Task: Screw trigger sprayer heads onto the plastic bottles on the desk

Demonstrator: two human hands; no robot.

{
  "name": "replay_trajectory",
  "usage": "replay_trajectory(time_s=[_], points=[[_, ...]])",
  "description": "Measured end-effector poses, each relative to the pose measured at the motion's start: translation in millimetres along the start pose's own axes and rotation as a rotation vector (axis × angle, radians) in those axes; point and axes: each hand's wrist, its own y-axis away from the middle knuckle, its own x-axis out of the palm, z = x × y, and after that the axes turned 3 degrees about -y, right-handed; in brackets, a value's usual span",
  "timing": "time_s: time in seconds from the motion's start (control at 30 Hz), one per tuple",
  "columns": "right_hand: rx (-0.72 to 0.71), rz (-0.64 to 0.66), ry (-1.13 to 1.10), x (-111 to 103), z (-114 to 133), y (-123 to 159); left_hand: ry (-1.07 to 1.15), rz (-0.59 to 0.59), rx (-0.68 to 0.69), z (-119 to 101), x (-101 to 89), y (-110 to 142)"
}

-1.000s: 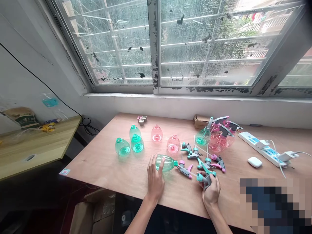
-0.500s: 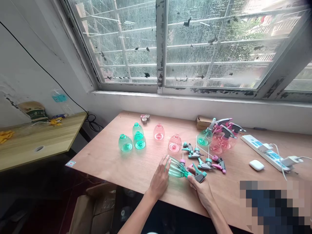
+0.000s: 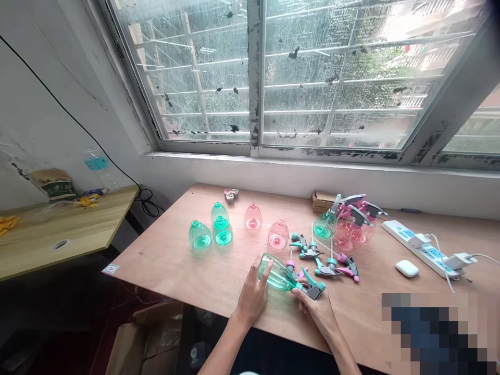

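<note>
My left hand (image 3: 252, 296) grips the base of a clear green plastic bottle (image 3: 276, 273), held on its side just above the wooden table (image 3: 175, 260). My right hand (image 3: 314, 308) holds a teal and grey spray trigger head (image 3: 312, 288) set at the bottle's neck. Loose trigger heads (image 3: 326, 259) in teal, grey and pink lie just beyond my hands. Three green bottles (image 3: 213, 232) and two pink bottles (image 3: 265, 226) stand further back.
Finished green and pink spray bottles (image 3: 347, 221) are grouped at the back right by a small cardboard box (image 3: 321, 199). A white power strip (image 3: 424, 242) and white earbud case (image 3: 407, 268) lie right. A second desk (image 3: 58, 234) stands left; a cardboard box (image 3: 148, 338) sits below.
My right hand brought a trigger head from the table to the neck of the green bottle. My left hand lifted and tilted the bottle. The camera shifted slightly.
</note>
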Motion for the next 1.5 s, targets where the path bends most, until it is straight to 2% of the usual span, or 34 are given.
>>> replay_trajectory(time_s=[0.23, 0.5, 0.8, 1.0, 1.23, 1.37, 1.5], points=[[-0.043, 0.027, -0.013, 2.6, 2.9, -2.0, 0.004, -0.002, -0.009, 0.8, 0.9, 2.1], [-0.038, -0.025, 0.016, 5.4, 1.8, -0.9, 0.078, 0.027, -0.042, 2.1, 2.1, 4.0], [-0.022, -0.082, 0.021, 5.0, 14.5, 4.3, 0.368, 0.142, -0.127, 1.9, -1.0, 0.8], [-0.018, -0.118, 0.07, 4.5, 19.5, 10.5, 0.657, 0.181, -0.32, 4.9, -8.5, -4.6], [-0.064, -0.097, 0.14, 3.3, 10.6, 11.3, 0.871, 0.15, -0.529, 9.6, -18.3, -18.9], [-0.072, -0.112, 0.265, 9.2, 7.9, 14.3, 1.016, 0.142, -0.615, 4.1, -25.8, -17.3], [-0.058, -0.143, 0.201, 20.5, 10.0, 23.9, 1.165, 0.129, -0.707, -7.2, -35.5, -9.1]])
